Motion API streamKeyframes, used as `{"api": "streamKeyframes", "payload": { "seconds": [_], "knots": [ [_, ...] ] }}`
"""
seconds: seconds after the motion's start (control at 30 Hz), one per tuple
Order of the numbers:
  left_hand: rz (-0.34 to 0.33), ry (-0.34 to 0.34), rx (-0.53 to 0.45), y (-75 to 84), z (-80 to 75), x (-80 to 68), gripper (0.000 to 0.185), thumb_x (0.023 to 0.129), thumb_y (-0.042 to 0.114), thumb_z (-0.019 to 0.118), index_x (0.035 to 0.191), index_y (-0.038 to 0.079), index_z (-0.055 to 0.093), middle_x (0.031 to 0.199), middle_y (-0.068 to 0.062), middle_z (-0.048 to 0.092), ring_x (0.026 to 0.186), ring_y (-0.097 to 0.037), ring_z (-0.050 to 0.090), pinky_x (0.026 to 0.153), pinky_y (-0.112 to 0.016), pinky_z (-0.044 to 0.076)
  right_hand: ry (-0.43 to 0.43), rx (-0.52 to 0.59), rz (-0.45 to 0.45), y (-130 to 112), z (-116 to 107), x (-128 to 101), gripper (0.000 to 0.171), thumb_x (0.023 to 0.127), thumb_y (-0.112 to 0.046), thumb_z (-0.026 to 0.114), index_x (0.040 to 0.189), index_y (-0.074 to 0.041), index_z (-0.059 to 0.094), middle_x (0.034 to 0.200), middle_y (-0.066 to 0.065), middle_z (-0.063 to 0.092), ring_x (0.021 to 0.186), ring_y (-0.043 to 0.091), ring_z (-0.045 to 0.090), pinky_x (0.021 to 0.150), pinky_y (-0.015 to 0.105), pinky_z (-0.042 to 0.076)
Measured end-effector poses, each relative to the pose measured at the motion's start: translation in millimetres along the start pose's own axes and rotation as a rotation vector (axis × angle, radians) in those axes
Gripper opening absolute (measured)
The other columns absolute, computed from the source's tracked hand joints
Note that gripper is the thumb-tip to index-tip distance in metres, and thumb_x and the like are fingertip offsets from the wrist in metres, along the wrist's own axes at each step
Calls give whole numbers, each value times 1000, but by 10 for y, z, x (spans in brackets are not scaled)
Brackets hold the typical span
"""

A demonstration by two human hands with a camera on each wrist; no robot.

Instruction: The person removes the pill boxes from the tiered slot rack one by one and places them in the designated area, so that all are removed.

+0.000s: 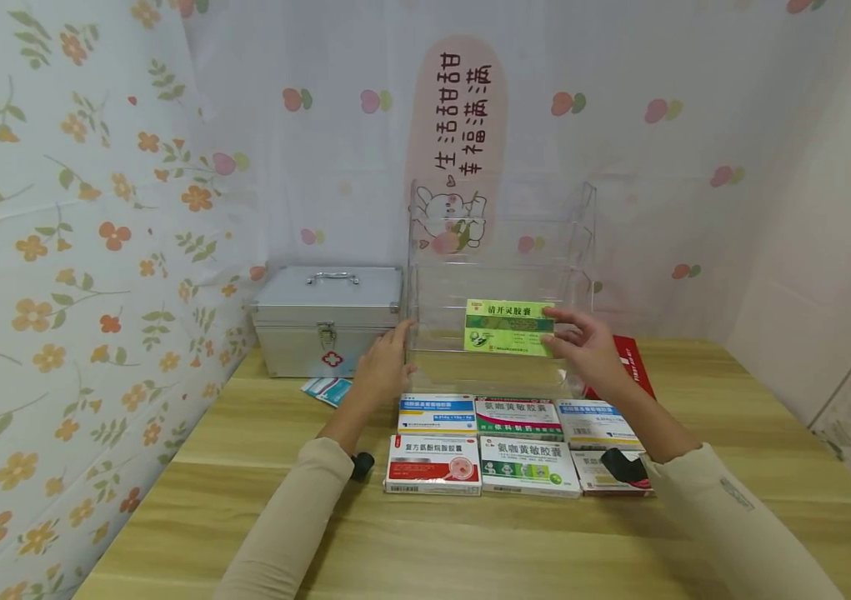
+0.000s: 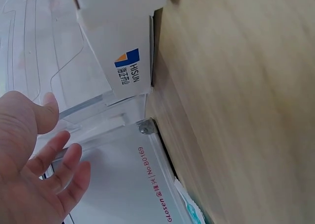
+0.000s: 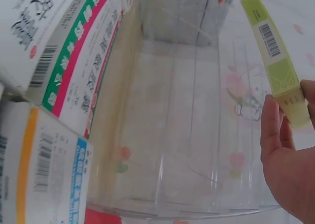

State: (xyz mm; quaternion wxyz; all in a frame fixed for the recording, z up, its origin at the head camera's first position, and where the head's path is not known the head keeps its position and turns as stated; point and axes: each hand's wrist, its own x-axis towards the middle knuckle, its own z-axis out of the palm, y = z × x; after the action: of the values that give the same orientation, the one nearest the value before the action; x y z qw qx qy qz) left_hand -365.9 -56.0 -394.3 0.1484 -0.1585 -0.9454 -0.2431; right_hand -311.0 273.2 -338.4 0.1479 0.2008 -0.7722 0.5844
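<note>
In the head view, centre frame, I see my right hand (image 1: pixel 588 350) pinching a green medicine box (image 1: pixel 509 327) by its right end, held upright against the front of the clear acrylic rack (image 1: pixel 500 250). My left hand (image 1: pixel 383 367) rests with straight, relaxed fingers on the rack's left edge. Six boxed medicines (image 1: pixel 518 446) lie in two rows on the wooden counter (image 1: pixel 245 500) below; a metal first-aid case (image 1: pixel 327 321) stands at left.

In the left wrist view, lower left, the left hand (image 2: pixel 34 170) is spread loose beside the case (image 2: pixel 123 184).

In the right wrist view, at the right edge, the right hand's fingers (image 3: pixel 280 155) grip the green box (image 3: pixel 275 61) beside the rack (image 3: pixel 177 135).
</note>
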Motion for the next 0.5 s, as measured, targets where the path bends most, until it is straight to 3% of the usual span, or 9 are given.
{"api": "streamKeyframes", "payload": {
  "seconds": [0.3, 0.5],
  "knots": [
    [-8, -10, -25, 12, 18, 1, 83, 88, 14, 77, 152, 27, 27, 137, -12, 54, 114, -33, 59, 76, -49, 54, -16, -85, 63, 45, -120, -231, 45, 93, -22, 71, 134, -5, 60, 121, 14, 60, 101, 14, 69, 82, 28, 56],
    [-10, -8, -33, 14, 5, 12, 83, 88, 13, 77, 152, 27, 27, 136, -13, 55, 113, -34, 60, 78, -51, 54, -41, -147, 122, 84, -215, -357, 48, 93, -26, 71, 136, -7, 59, 135, 16, 53, 114, 39, 62, 81, 29, 57]
  ]
}}
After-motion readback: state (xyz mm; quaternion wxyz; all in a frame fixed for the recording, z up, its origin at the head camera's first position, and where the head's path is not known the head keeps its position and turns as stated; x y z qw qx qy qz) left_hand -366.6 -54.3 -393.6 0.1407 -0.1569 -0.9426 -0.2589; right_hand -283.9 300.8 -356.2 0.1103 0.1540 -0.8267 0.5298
